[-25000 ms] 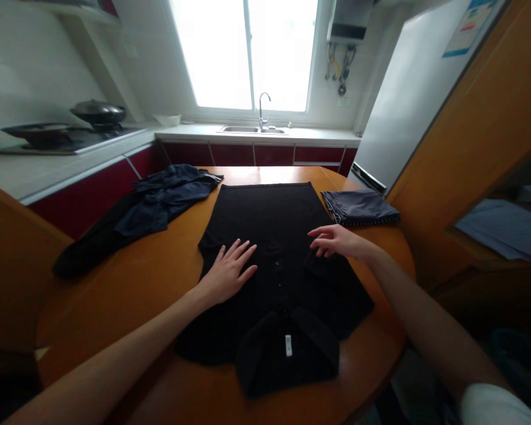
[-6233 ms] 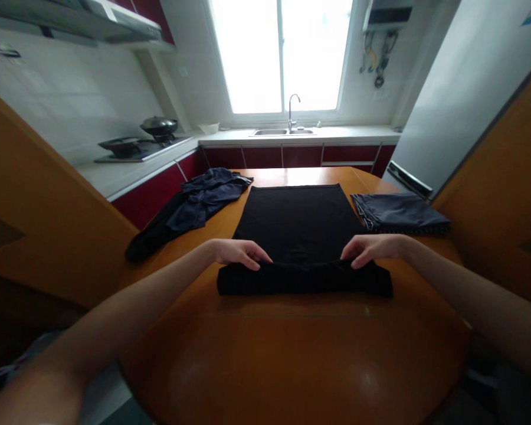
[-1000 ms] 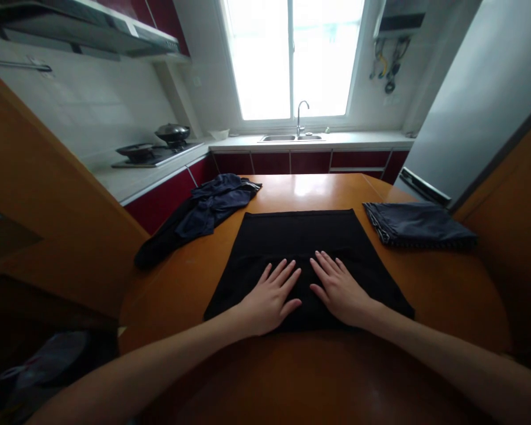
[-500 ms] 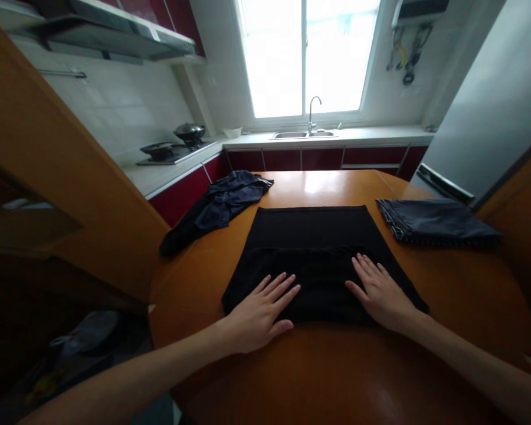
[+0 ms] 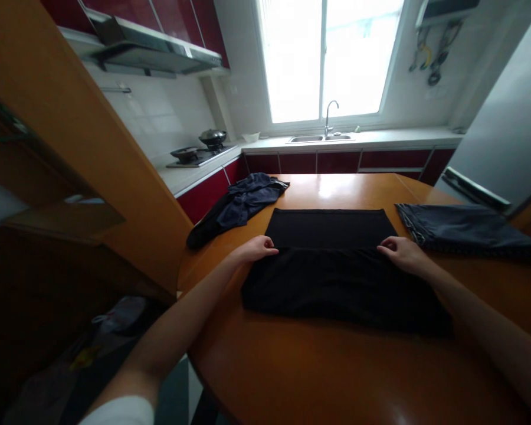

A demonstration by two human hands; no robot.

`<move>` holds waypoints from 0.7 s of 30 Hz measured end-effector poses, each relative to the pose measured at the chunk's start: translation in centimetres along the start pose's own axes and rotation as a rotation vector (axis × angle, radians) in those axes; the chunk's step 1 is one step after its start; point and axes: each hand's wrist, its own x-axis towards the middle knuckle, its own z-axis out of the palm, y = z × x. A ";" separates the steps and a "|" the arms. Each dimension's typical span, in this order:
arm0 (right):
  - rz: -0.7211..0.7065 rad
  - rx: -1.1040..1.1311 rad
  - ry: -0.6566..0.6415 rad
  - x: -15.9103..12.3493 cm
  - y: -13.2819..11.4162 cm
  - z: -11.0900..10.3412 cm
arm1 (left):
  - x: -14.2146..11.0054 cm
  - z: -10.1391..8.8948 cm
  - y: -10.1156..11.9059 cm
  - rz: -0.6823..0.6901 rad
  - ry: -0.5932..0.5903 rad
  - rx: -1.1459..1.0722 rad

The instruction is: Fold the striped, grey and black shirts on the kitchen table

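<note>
A black garment (image 5: 336, 289) lies partly folded on the wooden table, its near part turned over toward the far hem. Its exact kind does not show. At the left end of the fold's upper edge, my left hand (image 5: 257, 248) pinches the fabric between thumb and fingers. My right hand (image 5: 400, 252) grips the same edge at the right end, fingers curled. Beyond the fold, a single flat strip of the cloth reaches to a straight far hem.
The rounded wooden table (image 5: 318, 378) carries a crumpled dark blue garment (image 5: 248, 200) at the far left and a folded grey-blue garment (image 5: 464, 227) at the right. Behind stand a counter with a sink (image 5: 307, 139) and a stove with a lidded pot (image 5: 213, 137).
Both hands were lying flat on the garment; they have moved away from me to the ends of the folded edge and closed on it. The view has shifted left.
</note>
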 end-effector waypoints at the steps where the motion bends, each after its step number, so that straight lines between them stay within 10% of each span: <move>1: -0.011 0.016 -0.013 0.0 0.3 0.1 | 0.1 0.3 0.1 0.016 0.021 0.004; 8: 0.015 0.027 0.033 -0.3 1.5 0.4 | -0.6 1.7 1.2 0.031 0.216 0.117; 12: -0.055 -0.140 0.165 -1.7 -1.2 0.2 | -3.5 3.9 4.2 0.284 0.364 0.342; 15: -0.243 -0.153 0.228 -4.3 -5.2 0.8 | -5.9 6.3 5.9 0.472 0.198 0.433; 21: -0.363 -0.260 -0.067 -8.7 -8.3 3.4 | -8.1 7.9 4.1 0.363 0.072 0.485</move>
